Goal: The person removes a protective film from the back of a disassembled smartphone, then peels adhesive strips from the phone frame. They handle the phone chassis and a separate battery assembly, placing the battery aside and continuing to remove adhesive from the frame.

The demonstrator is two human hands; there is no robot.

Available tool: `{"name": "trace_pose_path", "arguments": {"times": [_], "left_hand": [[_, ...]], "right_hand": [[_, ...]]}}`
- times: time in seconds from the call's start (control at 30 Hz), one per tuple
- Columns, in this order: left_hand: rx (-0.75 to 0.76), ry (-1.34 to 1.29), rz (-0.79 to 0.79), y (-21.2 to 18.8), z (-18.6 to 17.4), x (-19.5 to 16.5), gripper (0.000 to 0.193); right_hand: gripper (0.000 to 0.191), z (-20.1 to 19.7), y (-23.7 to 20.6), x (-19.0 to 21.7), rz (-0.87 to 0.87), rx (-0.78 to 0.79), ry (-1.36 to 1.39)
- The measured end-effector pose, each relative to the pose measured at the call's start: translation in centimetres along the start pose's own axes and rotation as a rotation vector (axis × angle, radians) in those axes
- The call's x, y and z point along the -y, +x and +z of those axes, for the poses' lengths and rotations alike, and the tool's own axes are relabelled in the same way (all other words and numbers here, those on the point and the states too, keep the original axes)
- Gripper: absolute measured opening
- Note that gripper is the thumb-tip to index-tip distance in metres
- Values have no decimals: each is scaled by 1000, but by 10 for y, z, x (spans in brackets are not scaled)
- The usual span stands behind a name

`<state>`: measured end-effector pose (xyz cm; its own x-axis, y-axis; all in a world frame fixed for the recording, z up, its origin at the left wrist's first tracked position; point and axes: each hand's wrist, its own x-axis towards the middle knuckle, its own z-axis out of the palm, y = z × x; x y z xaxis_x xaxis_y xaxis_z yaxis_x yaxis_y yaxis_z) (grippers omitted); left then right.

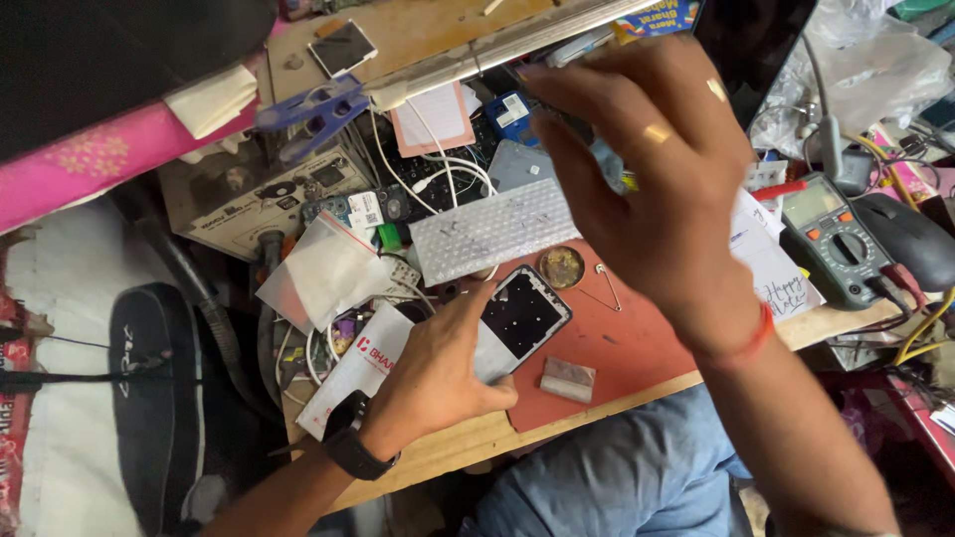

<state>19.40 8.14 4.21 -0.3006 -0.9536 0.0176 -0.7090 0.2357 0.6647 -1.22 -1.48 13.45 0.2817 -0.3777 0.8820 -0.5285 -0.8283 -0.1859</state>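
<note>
My left hand (438, 363) rests on the red work mat (617, 348) and grips the lower end of an opened phone frame (522, 316), its dark inside facing up. A black watch sits on that wrist. My right hand (647, 169) is raised above the bench, fingers stretched toward the clutter at the back; whether it holds anything I cannot tell. It wears rings and a red thread at the wrist. A sheet of bubble wrap (492, 231) lies just beyond the phone.
A small round dish (562, 267), a safety pin (607, 283) and a grey block (568, 380) lie on the mat. A multimeter (836, 239) and a black mouse (910, 239) sit at right. White cables, plastic bags and a blue clip (318, 114) crowd the left and back.
</note>
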Motion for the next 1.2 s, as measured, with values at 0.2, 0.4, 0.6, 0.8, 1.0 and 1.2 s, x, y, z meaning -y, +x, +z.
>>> {"name": "trace_pose_path", "arguments": {"times": [0.2,0.4,0.6,0.8,1.0,1.2], "left_hand": [[-21,-32,81,-4,-15,10,101],[-23,-5,46,1,-13,17,92],[-21,-9,33,11,-24,13,91],[-12,15,83,18,-24,1,88],[11,-6,122,30,-15,-24,95],[8,-36,160,31,-8,-33,93]], "right_hand": [[25,27,30,-15,-396,45,-211],[28,33,3,-37,-428,44,-96],[20,24,-90,1,299,-197,538],[15,39,-189,31,601,-189,770],[12,29,-201,17,477,-125,761],[12,20,-195,12,470,-111,740]]}}
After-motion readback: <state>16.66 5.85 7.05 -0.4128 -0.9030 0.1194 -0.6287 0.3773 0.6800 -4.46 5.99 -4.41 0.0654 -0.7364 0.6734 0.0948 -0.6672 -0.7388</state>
